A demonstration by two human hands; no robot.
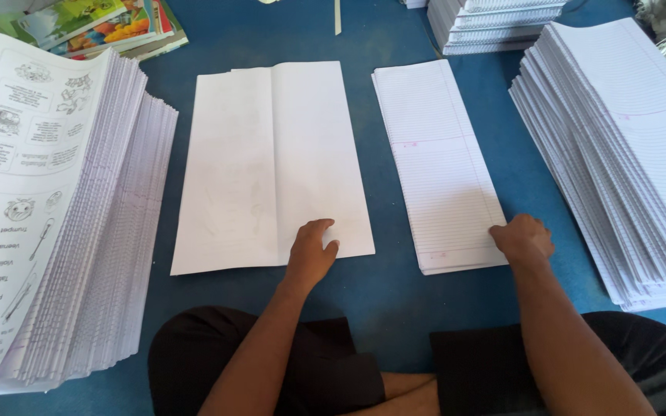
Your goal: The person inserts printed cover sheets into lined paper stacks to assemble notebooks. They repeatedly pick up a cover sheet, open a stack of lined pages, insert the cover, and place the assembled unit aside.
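Fingers (325, 229) of the left hand (311, 254) curl loosely, tips pressing flat on the near right corner of the blank folded sheet (271, 162), which lies on the blue worktop (383, 285). That forearm reaches forward from the lap. Across the gap, the right hand (523, 239) bends knuckles-up, its fingers closed over the near right corner of the thin ruled-paper pile (437, 162). Tall stacks flank both: printed sheets (32, 200) left, ruled sheets (634, 146) right.
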